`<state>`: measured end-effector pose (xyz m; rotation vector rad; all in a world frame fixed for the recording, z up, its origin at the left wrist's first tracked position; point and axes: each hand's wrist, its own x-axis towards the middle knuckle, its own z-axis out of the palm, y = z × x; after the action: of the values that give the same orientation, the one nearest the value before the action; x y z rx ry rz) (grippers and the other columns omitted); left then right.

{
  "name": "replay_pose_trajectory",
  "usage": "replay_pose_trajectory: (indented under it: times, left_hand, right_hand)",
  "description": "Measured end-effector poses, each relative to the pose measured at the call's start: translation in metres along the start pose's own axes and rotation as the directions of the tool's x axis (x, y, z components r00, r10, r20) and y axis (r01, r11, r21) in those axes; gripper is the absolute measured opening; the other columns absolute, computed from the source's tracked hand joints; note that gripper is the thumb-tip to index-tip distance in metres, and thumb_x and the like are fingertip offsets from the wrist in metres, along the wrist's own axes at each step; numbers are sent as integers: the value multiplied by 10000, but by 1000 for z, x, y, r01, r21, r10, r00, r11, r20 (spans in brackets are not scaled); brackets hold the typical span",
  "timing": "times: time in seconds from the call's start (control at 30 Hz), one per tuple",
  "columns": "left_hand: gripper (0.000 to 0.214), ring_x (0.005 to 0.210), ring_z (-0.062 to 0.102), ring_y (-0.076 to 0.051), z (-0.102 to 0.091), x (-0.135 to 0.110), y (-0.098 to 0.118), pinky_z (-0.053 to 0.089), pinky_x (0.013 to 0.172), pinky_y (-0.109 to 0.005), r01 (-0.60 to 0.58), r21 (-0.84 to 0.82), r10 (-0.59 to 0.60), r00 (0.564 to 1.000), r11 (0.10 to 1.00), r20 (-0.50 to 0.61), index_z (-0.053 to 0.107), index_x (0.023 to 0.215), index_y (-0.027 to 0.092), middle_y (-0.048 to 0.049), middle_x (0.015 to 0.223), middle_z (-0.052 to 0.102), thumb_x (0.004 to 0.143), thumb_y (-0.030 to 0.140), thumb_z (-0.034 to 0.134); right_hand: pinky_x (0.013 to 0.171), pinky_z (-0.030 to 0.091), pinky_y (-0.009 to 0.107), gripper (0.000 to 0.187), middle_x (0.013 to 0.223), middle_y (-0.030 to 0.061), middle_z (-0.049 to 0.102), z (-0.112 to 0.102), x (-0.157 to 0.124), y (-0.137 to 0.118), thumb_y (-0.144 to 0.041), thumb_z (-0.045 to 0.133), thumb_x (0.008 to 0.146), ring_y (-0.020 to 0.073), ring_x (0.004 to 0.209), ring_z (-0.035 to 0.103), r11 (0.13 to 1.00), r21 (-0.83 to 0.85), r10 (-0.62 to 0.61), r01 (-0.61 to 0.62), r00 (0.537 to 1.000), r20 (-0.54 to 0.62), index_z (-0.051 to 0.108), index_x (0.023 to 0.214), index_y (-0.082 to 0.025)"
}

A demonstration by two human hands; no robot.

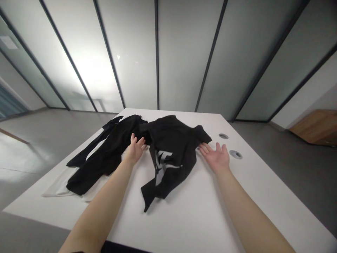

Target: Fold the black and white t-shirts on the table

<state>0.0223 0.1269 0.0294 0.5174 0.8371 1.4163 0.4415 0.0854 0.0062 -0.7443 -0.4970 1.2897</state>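
A black T-shirt (pixel 175 137) with a white and grey print lies crumpled over the middle of the white table (pixel 184 218). My left hand (pixel 135 149) is at its left side, palm turned up and fingers spread, beside the pile of clothes. On the opposite side my right hand (pixel 216 157) also has its palm up, with the fingertips at or just under the shirt's right edge. Neither hand grips the cloth. Part of the shirt's lower end is folded over and trails toward me.
Black trousers (pixel 102 163) and white clothing (pixel 59 184) lie layered on the table's left. Two round grommets (pixel 236 154) sit in the tabletop at right. Frosted glass panels (pixel 184 52) stand behind the table, and a wooden piece of furniture (pixel 316 126) is at far right.
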Motion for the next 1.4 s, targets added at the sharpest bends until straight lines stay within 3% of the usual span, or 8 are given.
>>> replay_pose_trajectory:
  times: [0.2, 0.37, 0.57, 0.77, 0.93, 1.13, 1.27, 1.4]
  left_hand:
    - [447, 1476, 493, -283, 5, -9, -28, 365, 1224, -390, -338, 479, 249, 938, 810, 242, 685, 1355, 307, -93, 1494, 623, 916, 324, 762]
    - [367, 1462, 474, -372, 16, -30, -52, 220, 1306, -492, -527, 764, 52, 833, 373, 550, 788, 1179, 277, -103, 1419, 685, 826, 369, 824]
    - [332, 1420, 507, -370, 12, -31, -58, 208, 1290, -505, -589, 789, 88, 807, 175, 583, 772, 1205, 290, -124, 1427, 678, 921, 456, 722]
    - [334, 1455, 436, -445, 7, -28, -55, 153, 1274, -593, -525, 845, 130, 849, 101, 512, 764, 1185, 278, -161, 1497, 613, 879, 412, 771]
    - [398, 1422, 431, -493, 11, -33, -47, 148, 1265, -598, -468, 876, 192, 876, 118, 443, 771, 1102, 270, -169, 1413, 658, 767, 455, 881]
    - [255, 1073, 676, -394, 20, -40, -29, 430, 1054, -434, -515, 836, 152, 856, 187, 494, 797, 920, 268, -117, 918, 754, 798, 487, 845]
    - [263, 826, 704, -285, 24, -41, -27, 494, 851, -371, -577, 812, 37, 813, -87, 581, 791, 947, 261, -68, 840, 760, 979, 464, 626]
    - [389, 937, 708, -264, 21, -36, -30, 516, 910, -379, -615, 741, 72, 754, -270, 653, 771, 945, 232, -85, 923, 776, 1074, 396, 442]
  right_hand:
    - [1247, 374, 506, 682, 1459, 36, 642, 2, -4, 28, -542, 758, 871, 230, 1396, 562, 854, -491, -168, 170, 985, 50, 503, 1495, -436]
    - [1281, 229, 581, 535, 1509, 111, 619, 22, -23, 49, -552, 731, 889, 342, 1465, 462, 248, -834, -66, 492, 868, 493, 703, 1365, -309]
    - [1212, 237, 640, 616, 1521, 100, 594, 27, -30, 49, -570, 668, 932, 386, 1424, 453, -190, -845, 35, 499, 864, 502, 594, 1509, -367]
    - [1138, 308, 564, 286, 1223, 92, 677, 25, -25, 53, -302, 630, 908, 343, 1208, 545, -299, -843, -10, 448, 882, 472, 803, 1135, -317]
    - [1071, 363, 550, 170, 980, 152, 669, 7, -14, 38, -298, 633, 852, 369, 1075, 560, -140, -967, -305, 213, 920, 247, 767, 764, -239]
    - [1046, 327, 719, 306, 1148, 252, 635, -20, -6, -3, -361, 498, 927, 496, 1253, 494, 38, -999, -618, -33, 785, -50, 741, 824, -206]
    - [1142, 344, 654, 212, 1372, 204, 611, 2, -17, 0, -312, 522, 913, 419, 1370, 490, -132, -953, -762, 274, 586, 274, 705, 938, -208]
    - [1215, 363, 518, 313, 1444, 151, 637, 39, -40, 29, -262, 474, 984, 302, 1434, 508, -264, -696, -393, 668, 585, 710, 705, 1190, -207]
